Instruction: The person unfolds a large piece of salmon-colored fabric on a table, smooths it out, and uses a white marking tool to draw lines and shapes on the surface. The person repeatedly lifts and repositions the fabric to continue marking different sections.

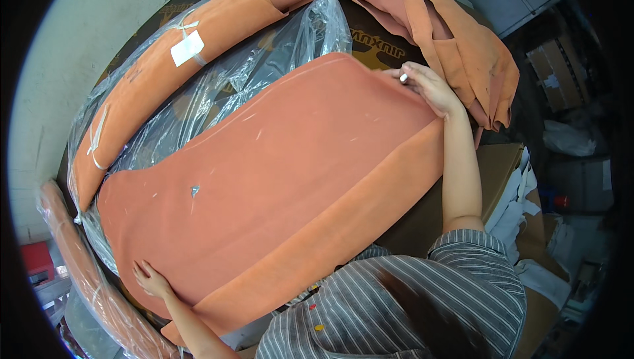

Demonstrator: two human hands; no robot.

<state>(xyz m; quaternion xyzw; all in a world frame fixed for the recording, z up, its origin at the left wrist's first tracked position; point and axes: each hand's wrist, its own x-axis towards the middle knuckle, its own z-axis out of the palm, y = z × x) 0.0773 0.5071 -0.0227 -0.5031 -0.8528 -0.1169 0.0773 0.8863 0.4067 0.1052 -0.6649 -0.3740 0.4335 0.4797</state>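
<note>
A large reddish-brown leather hide (284, 154) lies spread in front of me, its near edge folded over to show an orange suede underside. My left hand (152, 281) rests flat on the hide's lower left end, fingers apart. At the upper right edge my right hand (426, 85) is closed around a small white-tipped stick (403, 77); its kind is too small to tell. Several short pale strokes mark the hide's surface. Left of its middle is a small hole or tear (194, 191) with something shiny in it.
A rolled orange hide (152, 105), tied and tagged, lies behind on clear plastic wrap (297, 35). Another wrapped roll (99, 299) runs along the left. Loosely folded hides (456, 48) are heaped at the far right. Beside my right arm stands a cardboard box (498, 171) with white scraps.
</note>
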